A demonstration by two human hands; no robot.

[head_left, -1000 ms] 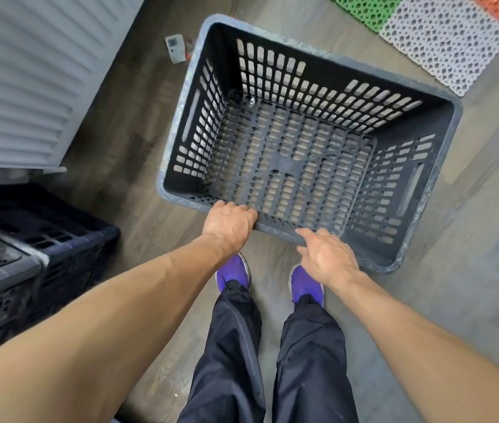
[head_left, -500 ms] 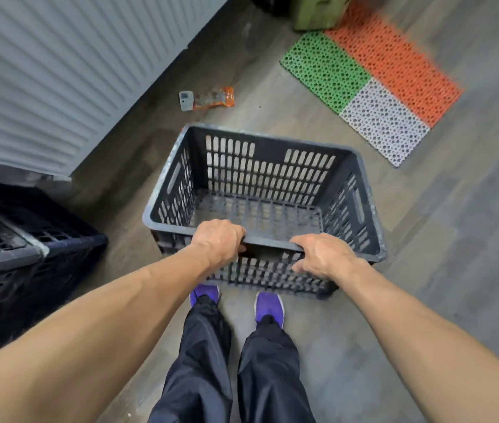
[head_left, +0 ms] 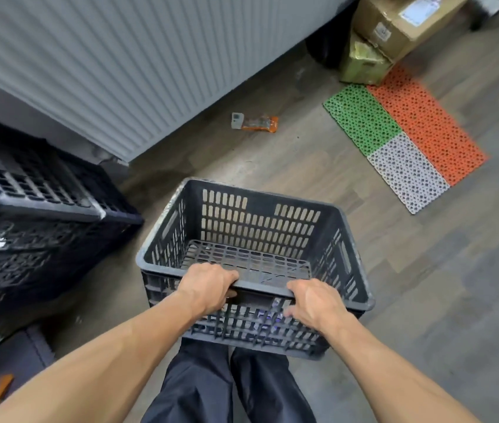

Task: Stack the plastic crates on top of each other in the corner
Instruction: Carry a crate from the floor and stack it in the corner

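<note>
Gripping the crate's [head_left: 254,227] near rim, both hands' fingers [head_left: 229,277] curl shut.

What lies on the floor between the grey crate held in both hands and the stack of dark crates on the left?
In the head view, only bare wood-look floor lies between the held crate and the dark stacked crates; nothing stands there.

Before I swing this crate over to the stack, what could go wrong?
Both the left hand and right hand grip only the near rim of the grey crate, so its far end could tip down. The stacked crates on the left sit askew and could shift when loaded. The orange packet on the floor could trip you.
</note>
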